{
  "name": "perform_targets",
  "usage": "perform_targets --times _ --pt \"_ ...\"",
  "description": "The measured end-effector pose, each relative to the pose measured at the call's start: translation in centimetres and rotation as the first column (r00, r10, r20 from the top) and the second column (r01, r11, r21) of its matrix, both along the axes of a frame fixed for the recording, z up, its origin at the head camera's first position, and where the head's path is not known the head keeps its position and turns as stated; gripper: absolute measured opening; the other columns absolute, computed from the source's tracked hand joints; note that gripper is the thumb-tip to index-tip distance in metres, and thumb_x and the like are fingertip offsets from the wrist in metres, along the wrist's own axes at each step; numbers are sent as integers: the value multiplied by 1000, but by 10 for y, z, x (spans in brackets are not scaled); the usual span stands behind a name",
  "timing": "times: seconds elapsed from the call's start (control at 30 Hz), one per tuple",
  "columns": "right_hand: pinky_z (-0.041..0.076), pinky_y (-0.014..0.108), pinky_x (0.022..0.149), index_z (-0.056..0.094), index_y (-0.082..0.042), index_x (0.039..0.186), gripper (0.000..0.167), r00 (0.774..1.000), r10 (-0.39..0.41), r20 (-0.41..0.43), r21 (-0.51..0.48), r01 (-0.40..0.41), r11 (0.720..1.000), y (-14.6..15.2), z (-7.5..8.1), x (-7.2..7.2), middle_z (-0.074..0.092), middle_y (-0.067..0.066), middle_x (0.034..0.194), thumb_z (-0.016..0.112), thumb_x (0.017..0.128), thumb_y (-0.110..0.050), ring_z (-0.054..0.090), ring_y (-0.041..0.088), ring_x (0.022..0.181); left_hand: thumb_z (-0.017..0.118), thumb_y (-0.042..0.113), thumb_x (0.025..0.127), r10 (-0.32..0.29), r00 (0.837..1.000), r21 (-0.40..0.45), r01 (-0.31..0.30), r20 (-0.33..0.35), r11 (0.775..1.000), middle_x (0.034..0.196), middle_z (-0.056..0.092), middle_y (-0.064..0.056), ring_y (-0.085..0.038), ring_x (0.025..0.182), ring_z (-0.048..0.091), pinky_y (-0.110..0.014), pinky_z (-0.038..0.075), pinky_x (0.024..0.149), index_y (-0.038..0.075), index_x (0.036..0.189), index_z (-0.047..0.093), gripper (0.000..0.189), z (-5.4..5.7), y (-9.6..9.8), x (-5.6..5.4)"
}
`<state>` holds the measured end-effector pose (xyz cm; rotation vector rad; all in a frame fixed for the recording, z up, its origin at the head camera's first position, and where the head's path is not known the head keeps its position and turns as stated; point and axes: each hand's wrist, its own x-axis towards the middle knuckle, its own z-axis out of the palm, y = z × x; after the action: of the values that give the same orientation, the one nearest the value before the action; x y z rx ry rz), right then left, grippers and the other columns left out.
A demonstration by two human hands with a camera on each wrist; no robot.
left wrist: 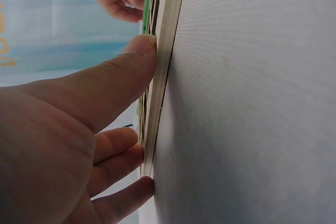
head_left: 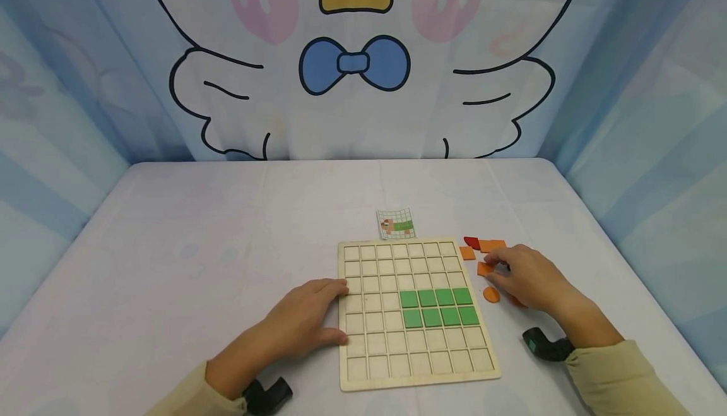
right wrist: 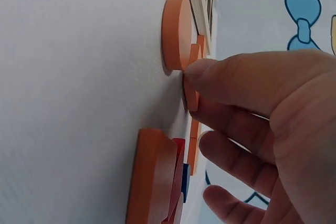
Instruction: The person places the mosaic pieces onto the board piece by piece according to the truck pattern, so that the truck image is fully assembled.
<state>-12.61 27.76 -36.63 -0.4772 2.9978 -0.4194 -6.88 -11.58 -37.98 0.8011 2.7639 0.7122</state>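
Observation:
A wooden grid board (head_left: 375,343) lies on the table, with two rows of green square tiles (head_left: 432,317) in its right half. My left hand (head_left: 298,321) rests against the board's left edge, its thumb and fingertips spread along the rim (left wrist: 161,72). To the right of the board, my right hand (head_left: 531,277) pinches a flat orange piece (right wrist: 191,92) between thumb and index finger, low over the table. An orange round piece (head_left: 491,295) lies just in front of that hand. Other orange pieces (head_left: 491,245) and a red piece (head_left: 472,243) lie beyond its fingertips.
A small picture card (head_left: 396,223) printed with a gridded pattern lies at the board's far edge. More orange, red and blue pieces (right wrist: 186,182) sit close by the right hand, partly hidden under it in the head view. A printed curtain (head_left: 352,119) hangs behind the table.

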Motion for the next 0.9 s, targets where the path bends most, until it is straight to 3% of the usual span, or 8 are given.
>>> perform_targets --times 0.3,0.63,0.9 --pt "52 47 79 73 -2 114 32 1000 10 -12 -38 -10 999 -7 8 4 69 10 103 76 89 -20 58 26 89 85 35 80 4 1000 4 -4 4 1000 142 54 -14 -35 132 49 -51 40 107 1 134 56 71 0 0 0" --pt "51 55 91 74 -5 110 26 990 99 -105 -116 -111 987 -30 24 17 69 7 106 79 86 -12 61 33 104 84 36 81 5 1000 -6 -5 10 1000 143 53 -13 -34 132 48 -50 39 108 1 136 55 71 1 0 0" --pt "53 47 84 75 -8 105 21 969 179 -169 -106 -199 974 -49 26 22 71 1 101 80 85 -10 60 26 96 84 38 81 3 1000 -15 -3 4 1000 143 53 -12 -33 132 48 -50 40 108 2 136 55 72 -1 0 -1"
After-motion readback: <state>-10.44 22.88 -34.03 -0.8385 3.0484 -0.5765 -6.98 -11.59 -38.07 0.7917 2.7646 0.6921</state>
